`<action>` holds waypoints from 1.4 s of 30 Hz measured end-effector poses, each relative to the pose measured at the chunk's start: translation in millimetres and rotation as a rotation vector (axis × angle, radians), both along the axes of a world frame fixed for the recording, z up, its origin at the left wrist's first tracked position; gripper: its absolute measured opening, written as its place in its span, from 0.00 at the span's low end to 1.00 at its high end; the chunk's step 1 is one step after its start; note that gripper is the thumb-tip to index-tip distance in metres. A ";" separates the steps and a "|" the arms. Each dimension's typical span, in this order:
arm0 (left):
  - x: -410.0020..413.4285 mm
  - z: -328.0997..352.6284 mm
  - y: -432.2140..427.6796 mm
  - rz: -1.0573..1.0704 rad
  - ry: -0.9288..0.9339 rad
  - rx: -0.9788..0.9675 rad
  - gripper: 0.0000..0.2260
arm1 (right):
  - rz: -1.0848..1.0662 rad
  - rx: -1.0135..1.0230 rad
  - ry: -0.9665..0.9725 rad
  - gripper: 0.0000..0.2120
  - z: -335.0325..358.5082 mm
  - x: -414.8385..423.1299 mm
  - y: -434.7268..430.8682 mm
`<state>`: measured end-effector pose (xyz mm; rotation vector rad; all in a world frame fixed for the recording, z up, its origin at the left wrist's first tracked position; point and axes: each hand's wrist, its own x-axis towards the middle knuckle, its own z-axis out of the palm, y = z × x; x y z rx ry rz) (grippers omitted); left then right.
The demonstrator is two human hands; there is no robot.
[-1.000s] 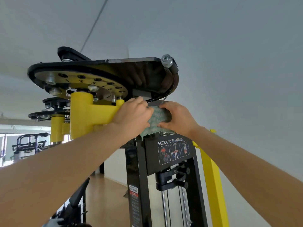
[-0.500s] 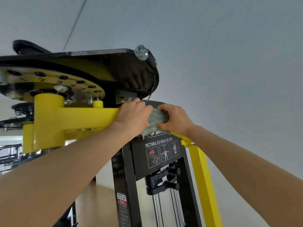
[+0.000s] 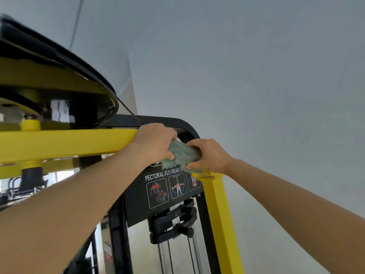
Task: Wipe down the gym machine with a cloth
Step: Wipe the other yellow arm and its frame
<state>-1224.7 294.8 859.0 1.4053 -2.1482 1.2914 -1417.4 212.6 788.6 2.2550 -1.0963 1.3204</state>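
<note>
— What are the fingers doing?

— Both sets are curled. The fingers of the left hand wrap over the end of the yellow crossbar, and its thumb pins the left edge of the cloth. The right hand pinches the cloth's right edge between fingers and thumb. Neither hand is slack.

— And the cloth itself?

— It is pulled between the two hands and wrapped over the crossbar's right end, where the bar meets the rounded top corner of the black frame. Its lower edge hangs over the top edge of the exercise placard, hiding the end of the title.

— How far along is the wiping?

— My guess is midway, though nothing shows which parts of the gym machine are already clean. The cloth covers only this upper joint. From what I can see, what may be left is the crossbar's long run to the left, the yellow upright under the right hand, the placard face, the black selector block, the guide rods below it, and the blurred round plate at the upper left.

— Any dirt showing?

— None I can make out; the paint looks glossy everywhere
</note>
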 end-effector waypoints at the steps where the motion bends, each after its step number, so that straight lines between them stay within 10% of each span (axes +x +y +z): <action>1: -7.7 -2.8 -4.3 0.008 -0.005 0.007 0.22 | -0.005 0.010 0.021 0.25 -2.0 -7.6 -3.5; 29: 47.6 -2.0 47.8 -0.024 0.051 -0.157 0.17 | 0.513 0.266 -0.089 0.19 49.2 34.8 35.5; 42: 124.8 -26.6 63.7 -0.046 0.153 -0.374 0.28 | 0.071 0.183 -0.277 0.04 117.3 52.7 61.7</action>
